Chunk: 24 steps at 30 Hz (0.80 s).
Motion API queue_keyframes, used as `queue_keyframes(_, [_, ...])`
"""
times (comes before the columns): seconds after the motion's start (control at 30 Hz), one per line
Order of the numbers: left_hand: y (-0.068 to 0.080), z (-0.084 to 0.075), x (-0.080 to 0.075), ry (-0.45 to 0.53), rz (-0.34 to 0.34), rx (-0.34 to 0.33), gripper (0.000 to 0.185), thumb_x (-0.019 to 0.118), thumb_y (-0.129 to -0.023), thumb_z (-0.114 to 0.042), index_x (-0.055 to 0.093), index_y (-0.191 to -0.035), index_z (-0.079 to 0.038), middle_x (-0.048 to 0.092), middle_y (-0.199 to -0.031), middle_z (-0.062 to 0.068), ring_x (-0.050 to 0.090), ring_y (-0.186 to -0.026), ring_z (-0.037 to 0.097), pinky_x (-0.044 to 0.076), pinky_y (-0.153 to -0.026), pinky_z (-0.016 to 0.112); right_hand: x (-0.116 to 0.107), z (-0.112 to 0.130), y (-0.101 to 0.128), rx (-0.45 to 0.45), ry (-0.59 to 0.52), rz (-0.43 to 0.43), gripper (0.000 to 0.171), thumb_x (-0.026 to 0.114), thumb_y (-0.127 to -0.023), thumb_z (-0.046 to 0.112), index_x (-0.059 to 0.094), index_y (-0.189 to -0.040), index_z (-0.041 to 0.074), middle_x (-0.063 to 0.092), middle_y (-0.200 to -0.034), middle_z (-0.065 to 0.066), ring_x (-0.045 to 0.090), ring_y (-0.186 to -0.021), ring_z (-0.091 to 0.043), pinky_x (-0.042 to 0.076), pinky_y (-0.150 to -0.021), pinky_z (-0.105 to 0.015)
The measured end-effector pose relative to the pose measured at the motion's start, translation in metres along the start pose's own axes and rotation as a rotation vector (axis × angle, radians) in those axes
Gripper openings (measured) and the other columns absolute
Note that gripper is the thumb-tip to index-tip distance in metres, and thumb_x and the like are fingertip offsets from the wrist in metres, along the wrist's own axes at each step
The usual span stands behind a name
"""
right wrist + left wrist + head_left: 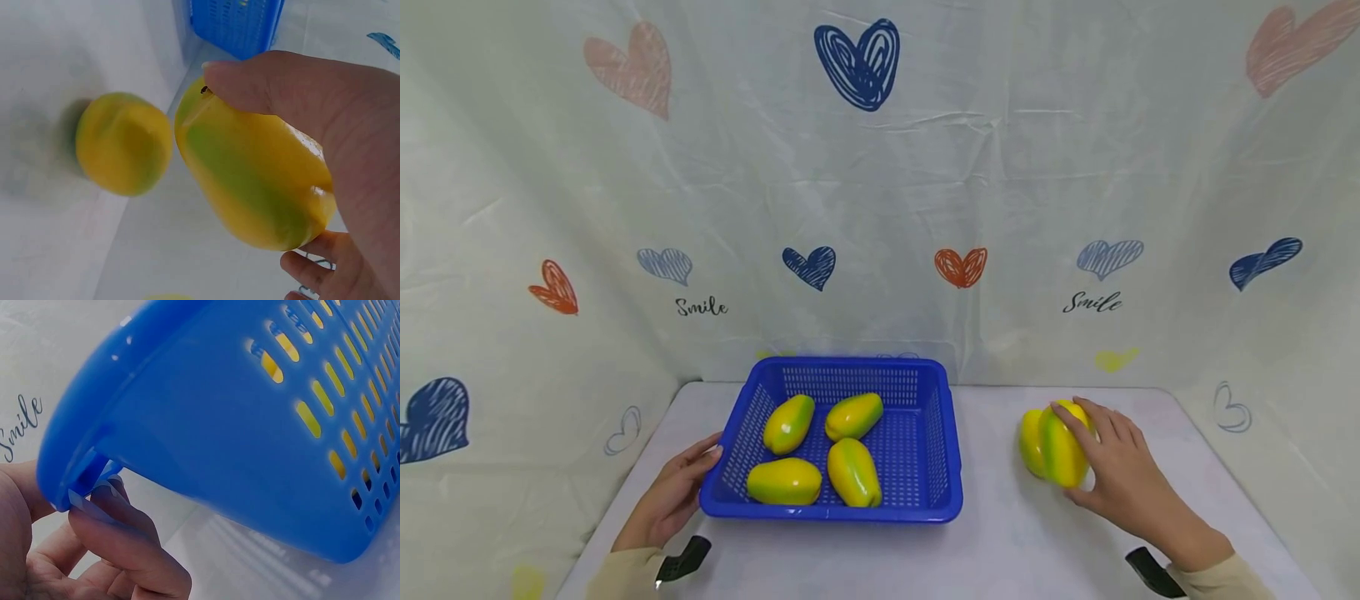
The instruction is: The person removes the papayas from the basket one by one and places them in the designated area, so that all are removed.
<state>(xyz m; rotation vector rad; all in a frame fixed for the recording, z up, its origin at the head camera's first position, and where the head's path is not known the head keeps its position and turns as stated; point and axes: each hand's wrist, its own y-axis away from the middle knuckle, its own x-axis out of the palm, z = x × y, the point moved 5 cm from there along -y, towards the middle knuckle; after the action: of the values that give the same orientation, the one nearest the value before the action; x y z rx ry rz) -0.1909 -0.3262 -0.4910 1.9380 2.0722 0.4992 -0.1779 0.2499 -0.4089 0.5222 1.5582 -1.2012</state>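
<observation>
A blue plastic basket (917, 467) with slotted walls holds several yellow-green papayas (853, 472) on its floor. My left hand (677, 487) is at the basket's left side; in the left wrist view its fingers (128, 540) curl under the rim and grip it. On the right, my right hand (1127, 475) holds a glossy, ribbed papaya (250, 175) between thumb and fingers. Another papaya (124, 144) rests on the table right beside the held one, partly hidden behind it in the head view.
The white table (992, 533) carries the basket left of centre. A pale curtain (880, 192) printed with hearts and "Smile" hangs behind the table and along both sides. Bare tabletop lies between the basket and the right-hand papayas.
</observation>
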Motion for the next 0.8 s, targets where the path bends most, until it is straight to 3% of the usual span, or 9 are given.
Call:
queue_keyframes(0.23, [0.000,-0.001,0.001,-0.003,-0.005,-0.001,0.070,0.052,-0.113,-0.027,0.016,-0.169,-0.005,0.066,-0.111,-0.011,0.063,-0.102,0.008,0.057,-0.090,0.024,0.003,-0.020,0.008,0.066,0.003,0.022,0.122,0.108,-0.049,0.022,0.044,-0.152,0.008,0.044,-0.147,-0.032,0.043,-0.124,-0.055,0.035,-0.102,-0.076])
queue_keyframes(0.8, [0.001,-0.001,0.000,-0.008,-0.021,0.000,0.069,0.051,-0.113,-0.026,0.017,-0.169,-0.005,0.067,-0.109,-0.011,0.064,-0.099,0.007,0.058,-0.089,0.024,0.015,-0.060,0.022,0.133,-0.003,0.058,0.121,0.107,-0.050,0.020,0.042,-0.151,-0.001,0.042,-0.145,-0.036,0.043,-0.120,-0.059,0.035,-0.098,-0.077])
